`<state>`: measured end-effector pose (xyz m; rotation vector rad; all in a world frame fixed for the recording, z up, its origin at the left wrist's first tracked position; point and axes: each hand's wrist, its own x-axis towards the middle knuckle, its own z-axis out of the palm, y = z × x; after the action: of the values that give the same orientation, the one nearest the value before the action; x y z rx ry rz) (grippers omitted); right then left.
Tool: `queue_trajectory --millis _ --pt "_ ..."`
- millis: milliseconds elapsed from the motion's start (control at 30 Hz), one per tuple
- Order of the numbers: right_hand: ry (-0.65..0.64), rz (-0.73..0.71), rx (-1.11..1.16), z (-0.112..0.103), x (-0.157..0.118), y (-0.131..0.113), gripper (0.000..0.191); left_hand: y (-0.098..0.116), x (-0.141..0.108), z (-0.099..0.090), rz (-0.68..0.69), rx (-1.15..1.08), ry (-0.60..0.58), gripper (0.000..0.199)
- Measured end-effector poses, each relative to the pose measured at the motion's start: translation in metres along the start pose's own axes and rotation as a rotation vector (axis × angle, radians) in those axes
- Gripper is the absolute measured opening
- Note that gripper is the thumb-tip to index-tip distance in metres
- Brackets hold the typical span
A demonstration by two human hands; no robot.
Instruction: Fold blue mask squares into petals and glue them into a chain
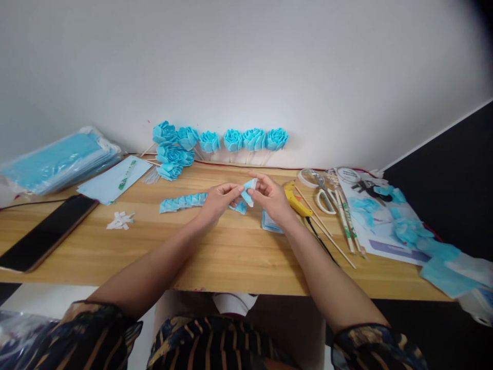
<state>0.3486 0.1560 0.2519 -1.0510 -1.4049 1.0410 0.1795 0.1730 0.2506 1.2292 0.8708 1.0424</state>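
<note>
Between my two hands, above the middle of the table, is a small folded piece of light blue fabric [248, 192] with a white side. My left hand [222, 199] pinches its left edge between thumb and fingertips. From the right, my right hand [269, 196] grips the same piece with thumb and fingers. A row of folded blue pieces [183, 202] lies to the left of my hands and runs partly behind the left one. Under my right wrist is a stack of flat blue squares [270, 222], partly covered.
Blue fabric flowers on sticks [233, 140] lean along the wall. A yellow glue gun [298, 199], scissors [326, 199] and wooden sticks [339, 246] lie on the right. Leftward are a phone [48, 231], white scraps [120, 221] and a bag of blue masks [61, 159].
</note>
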Motion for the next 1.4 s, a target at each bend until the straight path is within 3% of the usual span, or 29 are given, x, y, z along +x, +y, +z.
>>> queue_trajectory --millis 333,533,733,967,1167,1400 --pt "0.037 -0.039 -0.08 -0.001 -0.001 0.0 0.05 0.001 -0.002 0.001 0.037 0.031 0.041 0.03" --pt "0.093 -0.003 0.06 -0.003 0.0 -0.004 0.045 0.002 -0.002 0.0 0.02 0.001 0.045 0.033" --pt "0.053 -0.03 0.013 0.001 -0.001 -0.005 0.052 0.001 -0.004 0.003 0.016 0.026 -0.028 0.034" --pt "0.132 -0.027 0.066 -0.004 0.001 -0.011 0.049 0.0 -0.004 0.004 0.019 0.019 -0.043 0.033" --pt "-0.015 0.03 0.095 -0.006 0.0 -0.011 0.046 -0.001 -0.002 0.001 0.024 -0.023 0.045 0.034" --pt "-0.088 -0.018 -0.043 -0.005 0.001 -0.002 0.05 -0.001 -0.003 0.002 0.043 -0.003 0.02 0.035"
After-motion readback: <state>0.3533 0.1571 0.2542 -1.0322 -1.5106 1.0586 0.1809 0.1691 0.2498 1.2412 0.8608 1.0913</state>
